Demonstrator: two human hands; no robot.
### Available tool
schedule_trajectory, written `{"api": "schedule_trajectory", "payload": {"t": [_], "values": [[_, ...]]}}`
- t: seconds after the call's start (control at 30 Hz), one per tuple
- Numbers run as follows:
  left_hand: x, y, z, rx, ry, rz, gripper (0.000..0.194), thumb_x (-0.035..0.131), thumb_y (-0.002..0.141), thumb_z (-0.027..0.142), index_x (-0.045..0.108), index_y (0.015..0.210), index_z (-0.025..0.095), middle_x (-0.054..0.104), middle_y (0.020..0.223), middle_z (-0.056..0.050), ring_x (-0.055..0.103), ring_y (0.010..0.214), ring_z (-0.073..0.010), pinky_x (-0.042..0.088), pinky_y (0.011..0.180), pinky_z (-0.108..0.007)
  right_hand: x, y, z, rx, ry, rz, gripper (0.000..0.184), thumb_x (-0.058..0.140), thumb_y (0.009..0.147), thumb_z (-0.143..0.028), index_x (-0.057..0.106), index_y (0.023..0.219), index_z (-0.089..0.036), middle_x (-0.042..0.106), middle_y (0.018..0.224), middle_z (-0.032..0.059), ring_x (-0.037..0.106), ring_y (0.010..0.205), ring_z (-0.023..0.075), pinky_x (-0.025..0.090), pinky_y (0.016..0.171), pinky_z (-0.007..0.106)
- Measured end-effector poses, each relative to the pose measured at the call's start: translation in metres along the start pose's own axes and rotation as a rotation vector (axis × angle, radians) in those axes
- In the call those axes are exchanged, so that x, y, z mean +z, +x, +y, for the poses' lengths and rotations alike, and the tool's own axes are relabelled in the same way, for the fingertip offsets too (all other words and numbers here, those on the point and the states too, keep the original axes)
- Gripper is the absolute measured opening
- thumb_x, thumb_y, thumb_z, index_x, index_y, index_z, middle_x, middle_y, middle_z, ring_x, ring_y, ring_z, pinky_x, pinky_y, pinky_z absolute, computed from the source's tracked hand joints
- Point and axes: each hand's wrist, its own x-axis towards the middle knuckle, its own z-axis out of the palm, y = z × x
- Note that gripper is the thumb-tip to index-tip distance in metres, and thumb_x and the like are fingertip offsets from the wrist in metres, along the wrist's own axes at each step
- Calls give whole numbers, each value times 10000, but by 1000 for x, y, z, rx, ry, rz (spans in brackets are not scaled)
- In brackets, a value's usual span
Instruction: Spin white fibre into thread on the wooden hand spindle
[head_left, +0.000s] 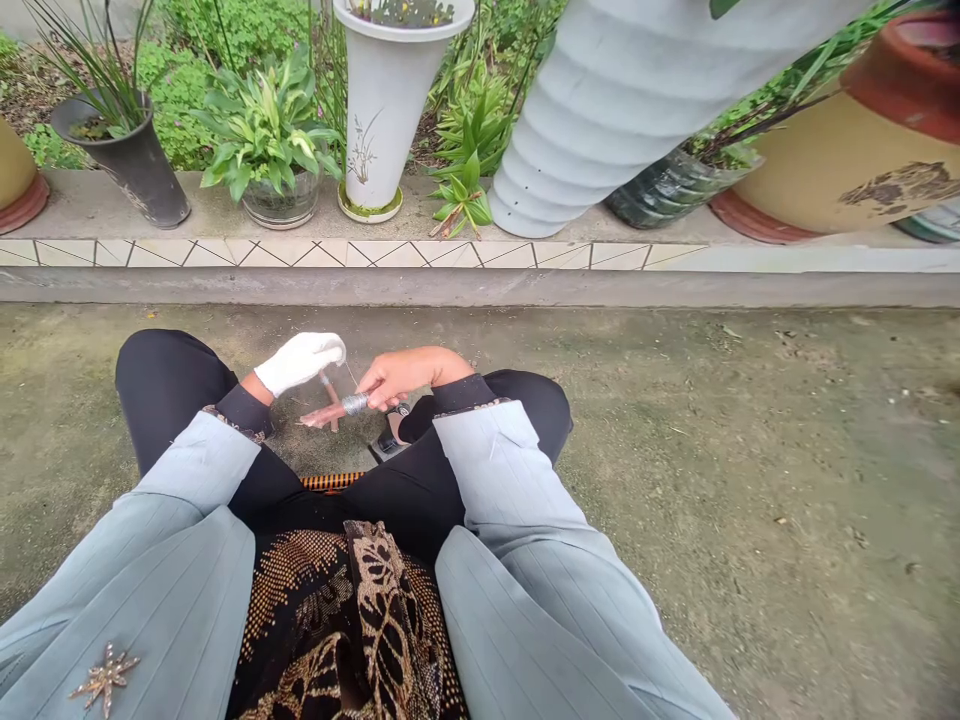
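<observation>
My left hand [304,362], in a white glove, is closed in a pinch. A thin strand that looks like wire [350,372] runs from its fingers down toward my right hand. My bare right hand [405,374] grips a reddish-brown wooden stick [324,414] at its right end. Silvery wire is wound in a tight coil [355,403] around the stick, right beside my fingers. A second, thinner wooden piece [328,388] passes behind the stick at an angle; whether the two are joined I cannot tell. My right palm hides the stick's far end.
Both hands are between my bent knees, above the concrete ground [675,480]. A black shoe [388,440] and an orange-striped seat edge [334,482] lie below. Ahead runs a low tiled ledge [255,253] bearing a white planter [390,120], a ribbed pot [600,110] and several others.
</observation>
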Motion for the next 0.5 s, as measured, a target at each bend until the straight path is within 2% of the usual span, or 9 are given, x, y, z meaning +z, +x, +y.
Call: {"api": "schedule_trajectory", "payload": {"t": [0.03, 0.07, 0.2, 0.27, 0.33, 0.4, 0.5], "values": [[1, 0, -1, -10, -82, -4, 320, 479, 858, 416, 629, 809, 138, 612, 724, -26, 493, 629, -128, 389, 617, -245, -1, -9, -4, -93, 70, 74, 300, 716, 761, -379, 687, 920, -126, 614, 677, -22, 480, 541, 61, 367, 525, 200], [3, 1, -2, -17, -153, -18, 337, 483, 864, 434, 631, 829, 133, 587, 690, -17, 469, 591, -115, 375, 583, -236, -1, -18, -6, -168, 137, 207, 287, 722, 759, -385, 669, 871, -126, 610, 688, -19, 478, 547, 58, 371, 521, 195], [14, 1, -4, -59, -319, -47, 365, 462, 898, 463, 624, 913, 136, 472, 587, 29, 381, 489, -82, 321, 500, -204, -7, -35, -5, -296, 430, 821, 306, 711, 796, -414, 580, 774, -138, 551, 636, -17, 434, 521, 56, 334, 459, 179], [20, 0, -2, -92, -356, -87, 357, 458, 902, 454, 615, 919, 133, 441, 554, 42, 374, 475, -83, 321, 495, -201, -12, -33, 1, -330, 553, 1016, 328, 703, 809, -443, 559, 800, -148, 538, 643, -16, 427, 518, 61, 340, 452, 180], [26, -1, 1, -96, -302, -182, 365, 442, 911, 445, 623, 923, 129, 434, 536, 43, 385, 476, -90, 322, 501, -205, -18, -27, 9, -338, 607, 1147, 331, 679, 831, -461, 547, 824, -157, 540, 666, -11, 437, 525, 67, 360, 463, 184], [30, -3, 5, -31, -176, -263, 371, 427, 921, 432, 643, 902, 131, 491, 577, 24, 418, 512, -95, 337, 536, -214, -25, -20, 16, -253, 568, 1250, 288, 620, 881, -430, 543, 822, -160, 553, 684, 0, 451, 527, 72, 366, 474, 191], [28, -7, 12, 138, 29, -278, 377, 408, 938, 414, 664, 853, 150, 614, 723, -7, 484, 598, -105, 385, 649, -233, -34, -10, 26, 92, 293, 1305, 199, 557, 913, -318, 585, 818, -146, 616, 732, 42, 517, 568, 97, 382, 520, 215]]}}
